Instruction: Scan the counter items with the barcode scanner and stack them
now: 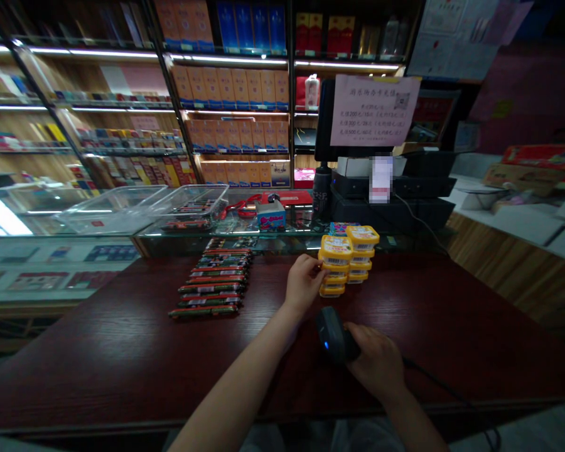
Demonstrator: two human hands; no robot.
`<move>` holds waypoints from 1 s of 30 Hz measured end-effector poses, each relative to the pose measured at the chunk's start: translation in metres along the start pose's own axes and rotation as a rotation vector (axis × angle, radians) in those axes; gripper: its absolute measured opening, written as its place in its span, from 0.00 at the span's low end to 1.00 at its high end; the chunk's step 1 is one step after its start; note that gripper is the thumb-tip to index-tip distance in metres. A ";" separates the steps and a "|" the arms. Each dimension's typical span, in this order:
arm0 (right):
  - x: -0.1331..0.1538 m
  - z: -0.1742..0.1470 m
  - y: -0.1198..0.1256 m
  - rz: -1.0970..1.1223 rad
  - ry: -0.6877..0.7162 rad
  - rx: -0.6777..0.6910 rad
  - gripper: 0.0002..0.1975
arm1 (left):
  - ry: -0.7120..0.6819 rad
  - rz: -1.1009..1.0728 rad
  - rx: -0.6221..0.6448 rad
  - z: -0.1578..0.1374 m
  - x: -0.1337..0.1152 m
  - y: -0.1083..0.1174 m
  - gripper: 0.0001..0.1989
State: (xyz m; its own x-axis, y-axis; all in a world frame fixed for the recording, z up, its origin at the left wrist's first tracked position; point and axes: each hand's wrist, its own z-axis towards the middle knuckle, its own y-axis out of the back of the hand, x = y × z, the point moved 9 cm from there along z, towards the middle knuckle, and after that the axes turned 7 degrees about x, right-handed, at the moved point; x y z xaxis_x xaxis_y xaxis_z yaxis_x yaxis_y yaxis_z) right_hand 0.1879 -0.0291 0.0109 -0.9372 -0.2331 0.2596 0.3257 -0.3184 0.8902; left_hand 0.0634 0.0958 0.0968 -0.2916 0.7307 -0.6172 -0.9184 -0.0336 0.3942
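My right hand (381,364) is wrapped around a dark barcode scanner (332,336) with a lit blue light, held above the dark red-brown table. Its cable trails off to the lower right. My left hand (304,285) has curled fingers and thumb against the left side of the front stack of small yellow-lidded tubs (336,251). Just behind it on the right stands a second stack of yellow-lidded tubs (362,237). Barcode labels show on their sides. Left of my left hand, several long, thin dark packets with red edges (214,289) lie in a row.
A glass ledge along the table's back carries clear plastic bins (193,204), a small blue-pink box (270,215) and a black bottle (321,188). Behind the tubs stands a monitor with a pink paper sign (371,113). Lit shelves of boxes (235,88) line the wall.
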 end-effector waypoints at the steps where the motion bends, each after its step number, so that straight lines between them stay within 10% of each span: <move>1: 0.000 0.000 -0.001 0.001 -0.005 0.012 0.15 | -0.005 0.001 0.010 -0.001 -0.001 0.000 0.05; 8: 0.000 -0.003 -0.004 0.006 0.040 0.015 0.15 | -0.029 0.170 0.106 -0.021 0.004 0.026 0.12; 26: -0.002 -0.013 -0.001 -0.101 0.167 -0.070 0.14 | 0.360 0.894 0.134 -0.136 0.076 0.253 0.08; 30: -0.001 -0.013 0.001 -0.109 0.165 -0.081 0.14 | 0.453 0.835 0.078 -0.152 0.087 0.269 0.06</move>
State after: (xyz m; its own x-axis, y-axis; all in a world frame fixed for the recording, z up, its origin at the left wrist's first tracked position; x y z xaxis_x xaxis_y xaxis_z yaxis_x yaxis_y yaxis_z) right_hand 0.1905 -0.0412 0.0068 -0.9365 -0.3383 0.0923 0.2384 -0.4210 0.8752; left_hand -0.2498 0.0467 0.0463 -0.9362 0.1569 -0.3144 -0.3508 -0.3678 0.8612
